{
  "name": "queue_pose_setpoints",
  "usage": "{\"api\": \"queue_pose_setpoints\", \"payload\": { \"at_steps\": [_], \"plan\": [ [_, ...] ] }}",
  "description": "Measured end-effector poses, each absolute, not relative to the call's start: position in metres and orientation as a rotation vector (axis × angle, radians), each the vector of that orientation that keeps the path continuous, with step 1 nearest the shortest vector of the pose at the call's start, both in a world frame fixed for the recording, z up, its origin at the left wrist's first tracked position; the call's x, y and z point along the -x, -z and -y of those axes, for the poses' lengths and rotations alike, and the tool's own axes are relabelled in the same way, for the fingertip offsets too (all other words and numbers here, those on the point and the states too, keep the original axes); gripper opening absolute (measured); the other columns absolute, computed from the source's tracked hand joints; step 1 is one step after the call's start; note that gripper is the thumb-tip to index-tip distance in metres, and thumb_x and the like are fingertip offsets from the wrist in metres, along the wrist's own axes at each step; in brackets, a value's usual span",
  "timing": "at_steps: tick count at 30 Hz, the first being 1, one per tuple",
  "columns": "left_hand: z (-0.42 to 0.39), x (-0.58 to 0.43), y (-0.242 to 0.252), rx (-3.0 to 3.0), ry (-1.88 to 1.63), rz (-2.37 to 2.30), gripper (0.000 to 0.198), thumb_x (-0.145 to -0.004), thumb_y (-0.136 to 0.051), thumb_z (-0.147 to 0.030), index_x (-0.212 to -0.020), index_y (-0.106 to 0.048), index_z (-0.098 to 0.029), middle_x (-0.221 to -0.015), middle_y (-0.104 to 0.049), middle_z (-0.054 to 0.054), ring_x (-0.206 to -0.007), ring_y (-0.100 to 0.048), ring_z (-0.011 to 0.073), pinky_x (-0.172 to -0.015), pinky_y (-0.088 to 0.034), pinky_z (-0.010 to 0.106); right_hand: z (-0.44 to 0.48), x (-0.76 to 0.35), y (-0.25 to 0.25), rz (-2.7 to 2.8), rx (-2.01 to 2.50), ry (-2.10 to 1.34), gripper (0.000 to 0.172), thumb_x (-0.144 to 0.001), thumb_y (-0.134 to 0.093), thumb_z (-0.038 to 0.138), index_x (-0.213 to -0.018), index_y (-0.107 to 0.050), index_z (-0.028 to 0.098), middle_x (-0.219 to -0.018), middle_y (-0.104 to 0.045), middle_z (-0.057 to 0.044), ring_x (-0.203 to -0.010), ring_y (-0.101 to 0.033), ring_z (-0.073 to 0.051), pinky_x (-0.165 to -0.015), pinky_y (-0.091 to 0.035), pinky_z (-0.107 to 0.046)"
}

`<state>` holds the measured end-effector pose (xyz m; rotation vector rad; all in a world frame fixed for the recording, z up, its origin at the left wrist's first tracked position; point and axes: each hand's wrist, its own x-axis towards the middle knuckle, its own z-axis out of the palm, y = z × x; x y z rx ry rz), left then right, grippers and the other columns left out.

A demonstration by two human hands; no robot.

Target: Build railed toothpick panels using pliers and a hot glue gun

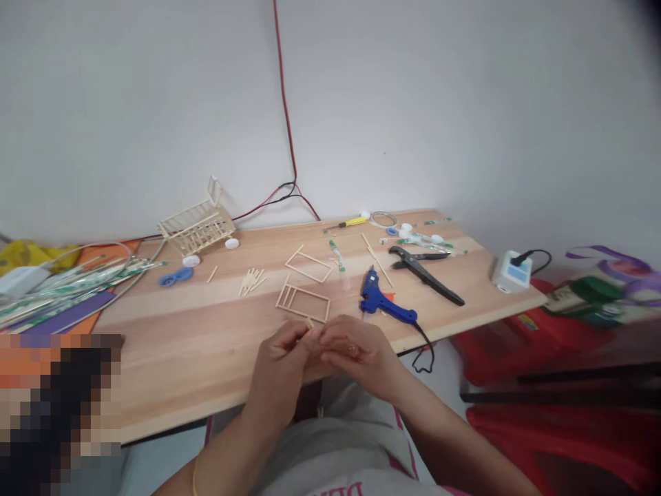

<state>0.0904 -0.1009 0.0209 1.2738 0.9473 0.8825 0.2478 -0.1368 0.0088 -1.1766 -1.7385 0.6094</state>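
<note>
Over the table's front edge, my left hand pinches a short thin wooden stick between thumb and fingers. My right hand meets it there, its fingers curled with the tips against the left fingertips; what they pinch is hidden. Just beyond the hands lies a small rectangular frame of thin sticks with crossbars inside. Behind it is a second stick frame with one side open. A blue glue gun rests to the right of my right hand. Loose short sticks lie in a pile to the left.
A stick-built model stands at the back left, near blue caps. Black cutters and a yellow-handled screwdriver lie on the right half. A white power adapter sits at the right edge. Packaged sticks cover the left end. Another person is partly visible lower left.
</note>
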Motion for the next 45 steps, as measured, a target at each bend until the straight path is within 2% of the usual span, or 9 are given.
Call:
{"api": "queue_pose_setpoints", "payload": {
  "at_steps": [9,13,15,24,28,31,34,38,45],
  "plan": [
    [0.084,-0.062,-0.029,-1.644,-0.883,-0.977,0.019,-0.085,-0.056,-0.031,-0.07,-0.064,-0.021,-0.079,-0.063,0.003,-0.081,-0.059,0.018,-0.077,-0.043,0.027,0.124,-0.417,-0.012,1.73,1.948,0.029,0.032,-0.08,-0.062,0.035,-0.108,-0.063,0.02,-0.114,-0.061,-0.014,-0.11,-0.054,-0.033,-0.095,-0.042,-0.05],
    [0.071,-0.056,-0.028,-1.59,-0.909,-1.006,0.018,-0.081,-0.061,-0.032,-0.067,-0.067,-0.021,-0.074,-0.064,0.003,-0.076,-0.06,0.0186,-0.074,-0.045,0.027,0.106,-0.486,0.0,1.762,2.145,-0.05,0.066,-0.063,-0.074,0.039,-0.122,-0.055,0.018,-0.13,-0.053,-0.017,-0.121,-0.046,-0.041,-0.099,-0.038,-0.055],
    [0.064,-0.054,-0.027,-1.594,-0.941,-1.004,0.018,-0.08,-0.062,-0.031,-0.067,-0.069,-0.021,-0.074,-0.064,0.004,-0.076,-0.059,0.0185,-0.073,-0.045,0.027,0.098,-0.502,0.003,1.818,2.127,-0.112,0.071,-0.059,-0.075,0.042,-0.122,-0.054,0.017,-0.131,-0.053,-0.018,-0.119,-0.049,-0.041,-0.098,-0.042,-0.052],
    [0.063,-0.051,-0.031,-1.665,-0.978,-0.982,0.017,-0.085,-0.056,-0.027,-0.079,-0.07,-0.02,-0.08,-0.07,0.005,-0.074,-0.064,0.0169,-0.071,-0.047,0.026,0.091,-0.502,0.015,1.853,2.087,-0.015,0.038,-0.054,-0.073,0.038,-0.089,-0.063,0.027,-0.092,-0.063,-0.016,-0.095,-0.058,-0.044,-0.085,-0.045,-0.06],
    [0.069,-0.049,-0.031,-1.675,-0.939,-0.974,0.018,-0.085,-0.056,-0.027,-0.075,-0.069,-0.02,-0.072,-0.07,0.004,-0.071,-0.065,0.0162,-0.068,-0.047,0.024,0.107,-0.467,-0.001,1.698,1.977,-0.101,0.026,-0.066,-0.063,0.045,-0.087,-0.058,0.029,-0.087,-0.063,-0.015,-0.084,-0.06,-0.038,-0.074,-0.047,-0.054],
    [0.072,-0.053,-0.035,-1.676,-0.899,-0.924,0.018,-0.085,-0.056,-0.027,-0.074,-0.068,-0.02,-0.068,-0.069,0.003,-0.068,-0.064,0.016,-0.067,-0.047,0.024,0.124,-0.418,-0.025,1.459,1.78,-0.503,0.03,-0.081,-0.047,0.046,-0.102,-0.058,0.027,-0.091,-0.064,-0.013,-0.073,-0.062,-0.029,-0.064,-0.05,-0.045],
    [0.077,-0.059,-0.041,-1.731,-0.852,-0.858,0.021,-0.086,-0.055,-0.028,-0.071,-0.068,-0.019,-0.069,-0.068,0.004,-0.069,-0.064,0.0166,-0.066,-0.046,0.025,0.138,-0.361,-0.049,1.692,1.541,-0.804,0.034,-0.077,-0.056,0.039,-0.107,-0.059,0.024,-0.085,-0.065,-0.008,-0.069,-0.061,-0.024,-0.06,-0.05,-0.037],
    [0.085,-0.062,-0.049,-1.867,-0.825,-0.801,0.022,-0.087,-0.054,-0.025,-0.072,-0.068,-0.019,-0.071,-0.068,0.004,-0.069,-0.062,0.0152,-0.065,-0.044,0.024,0.144,-0.308,-0.069,2.027,1.516,-0.643,0.047,-0.067,-0.06,0.018,-0.114,-0.054,0.023,-0.097,-0.063,-0.006,-0.081,-0.06,-0.022,-0.069,-0.049,-0.033],
    [0.091,-0.057,-0.053,-2.007,-0.888,-0.721,0.018,-0.087,-0.052,-0.017,-0.078,-0.066,-0.017,-0.072,-0.066,0.001,-0.068,-0.06,0.0118,-0.063,-0.041,0.021,0.143,-0.287,-0.073,2.221,1.451,-0.533,0.049,-0.067,-0.056,0.012,-0.115,-0.05,0.021,-0.099,-0.06,-0.005,-0.088,-0.056,-0.019,-0.076,-0.046,-0.03]
  ]
}}
